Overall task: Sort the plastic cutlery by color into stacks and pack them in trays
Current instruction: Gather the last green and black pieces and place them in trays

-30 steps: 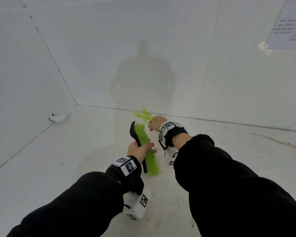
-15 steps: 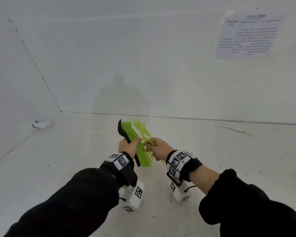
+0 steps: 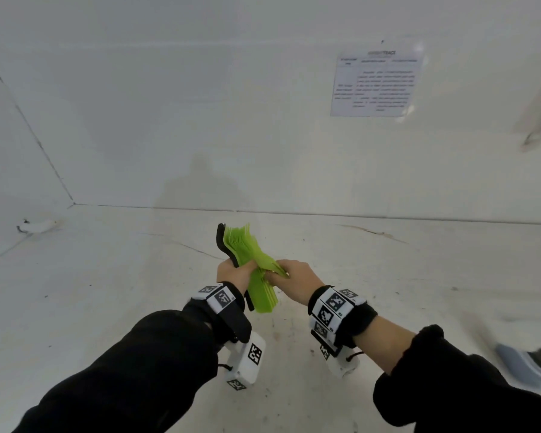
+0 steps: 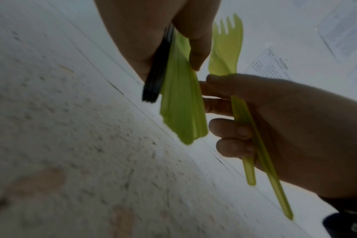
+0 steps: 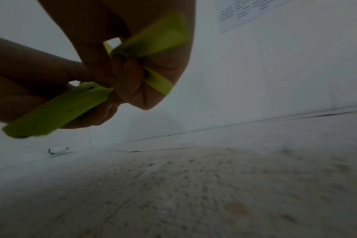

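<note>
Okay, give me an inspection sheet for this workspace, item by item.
Surface: white floor, scuffed and speckled with dirt.
Job's things: green cutlery stack with black cutlery against its left side, held above the floor; loose green fork beside it; no tray seen.
Clutter: small white scrap by the left wall.
Hands: left hand grips the mixed stack; right hand holds a few green pieces against it.
Cables: short cords on the wrist cameras.
Surroundings: white walls, printed sheet taped up; blurred shoe far right.
</note>
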Motion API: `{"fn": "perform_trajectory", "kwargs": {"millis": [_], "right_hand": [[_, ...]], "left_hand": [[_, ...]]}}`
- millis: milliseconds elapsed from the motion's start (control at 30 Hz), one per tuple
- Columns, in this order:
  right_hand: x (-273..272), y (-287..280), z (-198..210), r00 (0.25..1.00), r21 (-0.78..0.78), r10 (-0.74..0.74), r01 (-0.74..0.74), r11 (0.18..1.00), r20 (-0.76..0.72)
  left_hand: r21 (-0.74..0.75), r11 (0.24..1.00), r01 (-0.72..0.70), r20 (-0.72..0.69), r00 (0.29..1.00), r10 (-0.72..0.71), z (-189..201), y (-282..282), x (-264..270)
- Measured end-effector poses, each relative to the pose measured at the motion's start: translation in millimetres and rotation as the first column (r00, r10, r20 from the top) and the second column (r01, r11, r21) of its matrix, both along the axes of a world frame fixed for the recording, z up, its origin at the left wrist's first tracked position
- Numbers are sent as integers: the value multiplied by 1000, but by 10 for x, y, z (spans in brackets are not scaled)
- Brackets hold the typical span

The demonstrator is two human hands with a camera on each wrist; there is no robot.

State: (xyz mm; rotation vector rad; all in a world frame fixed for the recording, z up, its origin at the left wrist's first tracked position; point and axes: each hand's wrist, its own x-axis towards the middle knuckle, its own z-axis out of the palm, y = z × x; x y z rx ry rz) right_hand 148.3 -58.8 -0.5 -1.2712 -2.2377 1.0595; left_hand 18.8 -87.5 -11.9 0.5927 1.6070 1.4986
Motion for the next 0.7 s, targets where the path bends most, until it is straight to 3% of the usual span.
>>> {"fn": "perform_trajectory", "kwargs": {"millis": [133, 233, 500, 700], "right_hand": [[316, 2, 51, 944, -228, -198, 139, 964, -263], [463, 28, 70, 902, -366, -289, 164, 916, -320], [679, -27, -121, 949, -159, -242, 212, 964, -202], [1034, -164, -89, 948, -126, -258, 237, 963, -188]], "left_hand": [[11, 1000, 25, 23, 999, -26, 10, -46, 359], [18, 998, 68, 64, 996, -69, 4, -91, 627], [68, 991, 114, 152, 981, -124, -43, -229, 1216], [44, 995, 85, 132, 987, -90, -138, -310, 1487]]}}
